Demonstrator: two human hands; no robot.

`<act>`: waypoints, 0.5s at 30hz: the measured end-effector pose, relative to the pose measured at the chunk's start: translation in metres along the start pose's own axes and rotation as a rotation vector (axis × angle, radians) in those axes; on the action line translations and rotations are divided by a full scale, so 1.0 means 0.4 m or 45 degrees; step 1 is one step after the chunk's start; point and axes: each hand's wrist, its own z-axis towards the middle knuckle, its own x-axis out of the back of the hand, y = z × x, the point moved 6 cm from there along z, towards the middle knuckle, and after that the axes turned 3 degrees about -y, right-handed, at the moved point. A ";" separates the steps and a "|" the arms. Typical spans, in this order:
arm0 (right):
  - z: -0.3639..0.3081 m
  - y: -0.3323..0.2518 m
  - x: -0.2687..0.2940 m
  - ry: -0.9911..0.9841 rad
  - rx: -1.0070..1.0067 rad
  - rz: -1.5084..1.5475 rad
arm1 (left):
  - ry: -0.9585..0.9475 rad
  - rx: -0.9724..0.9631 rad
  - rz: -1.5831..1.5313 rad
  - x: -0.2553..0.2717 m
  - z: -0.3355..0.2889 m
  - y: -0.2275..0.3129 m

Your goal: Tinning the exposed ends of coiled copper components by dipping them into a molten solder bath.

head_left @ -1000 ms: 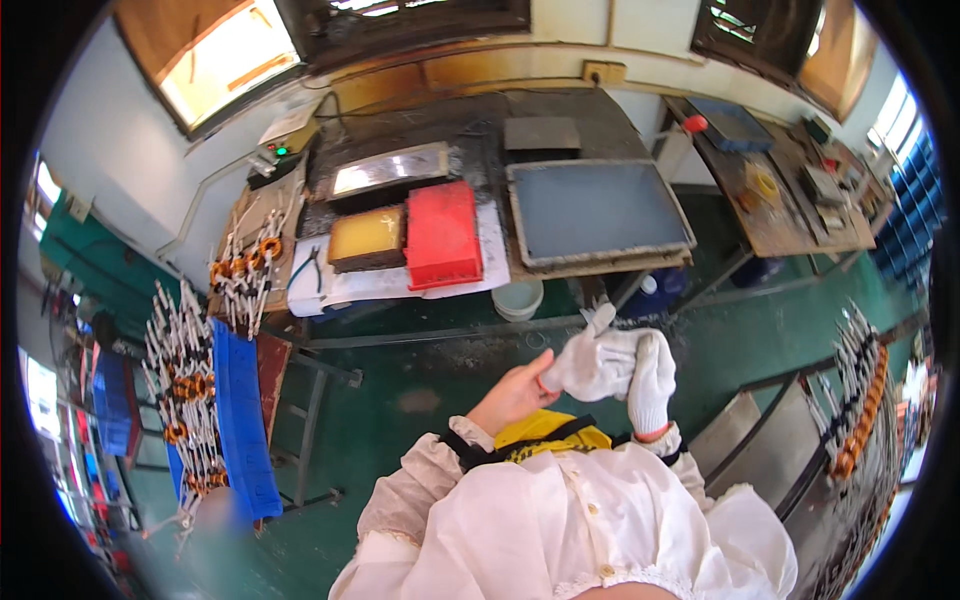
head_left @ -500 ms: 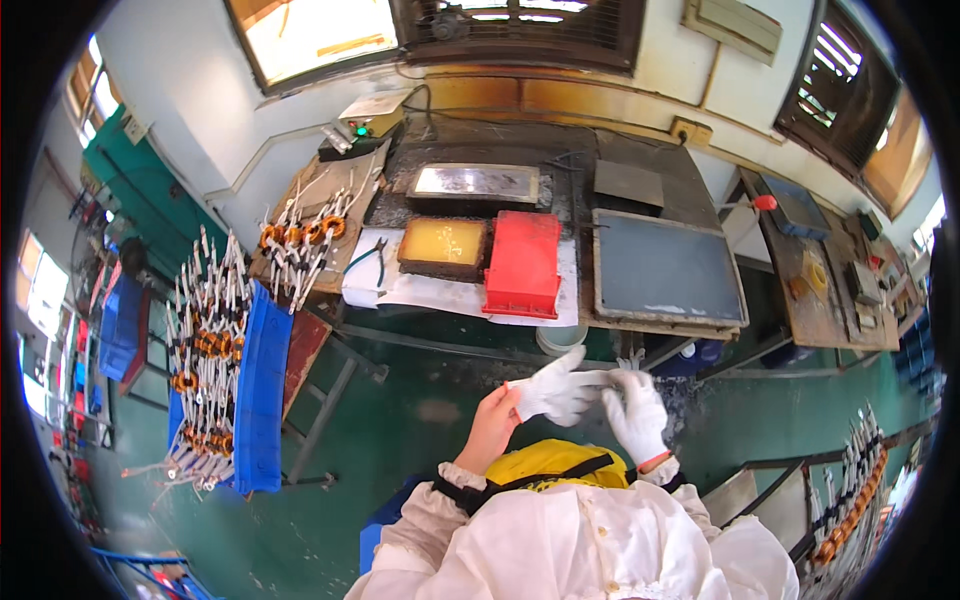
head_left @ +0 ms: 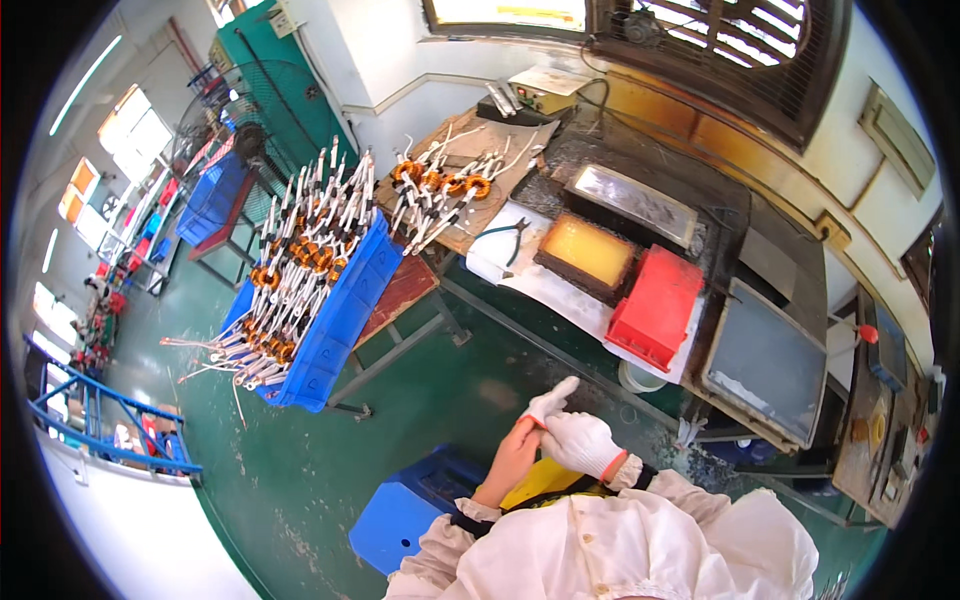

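My left hand [head_left: 518, 449] is held out in front of my body, its lower part bare. A white knit glove [head_left: 551, 399] with an orange-red cuff covers its fingers, which look stretched out. My right hand [head_left: 584, 444] wears a matching white glove and lies against the left one. Its fingers are closed at the left glove's cuff; the exact grip is partly hidden. Both hands hover over the floor, short of the workbench.
A blue bin [head_left: 340, 335] holds many copper-wound coils with white leads. On the bench stand a red bin [head_left: 655, 305], a tray of yellow material [head_left: 585, 250], a metal-topped block [head_left: 635, 205], pliers [head_left: 515, 242] and a grey panel [head_left: 768, 355]. A blue stool [head_left: 405, 510] stands by me.
The view has turned left. My hands, apart at the palms before, have come together, with the right one now closed at the left glove's cuff. The left fingers are less spread.
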 end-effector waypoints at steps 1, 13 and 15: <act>0.033 -0.008 0.010 -0.013 0.021 0.003 | 0.084 -0.136 0.079 0.028 0.011 0.026; 0.332 -0.044 0.073 0.091 0.467 0.047 | -0.108 0.269 1.974 0.216 0.431 0.111; 0.355 -0.064 0.113 0.396 0.559 0.114 | -0.324 0.527 2.260 0.246 0.493 0.153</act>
